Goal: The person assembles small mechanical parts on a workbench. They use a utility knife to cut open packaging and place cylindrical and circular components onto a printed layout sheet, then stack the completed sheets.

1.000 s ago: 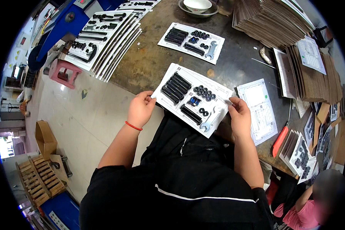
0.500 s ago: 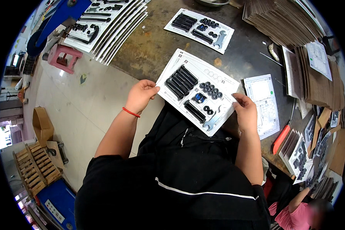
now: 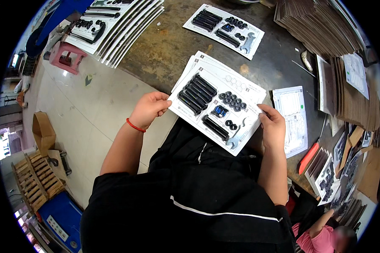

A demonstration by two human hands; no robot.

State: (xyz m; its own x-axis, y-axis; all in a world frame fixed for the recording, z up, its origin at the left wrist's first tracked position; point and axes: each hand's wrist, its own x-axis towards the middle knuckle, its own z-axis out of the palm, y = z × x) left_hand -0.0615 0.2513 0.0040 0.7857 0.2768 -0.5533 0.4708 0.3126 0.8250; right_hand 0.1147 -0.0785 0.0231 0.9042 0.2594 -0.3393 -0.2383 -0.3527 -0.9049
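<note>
A white hardware card is held between my two hands above the table's near edge, tilted. On it are a row of long black bolts, a cluster of black nuts, small dark blue-marked screws, two black rods and a grey open-end wrench. The edges of other white cards show beneath its far side. My left hand pinches the left edge, thumb against fingers. My right hand grips the right edge the same way.
A similar card lies farther back on the dark table. Stacked cards stand at the far left, brown boards at the far right. Right of my hand are a printed sheet and a red-handled tool. A co-worker sits lower right.
The held card has come slightly nearer and to the left, with my left hand moving left and down. More of the cards beneath now shows at its far edge.
</note>
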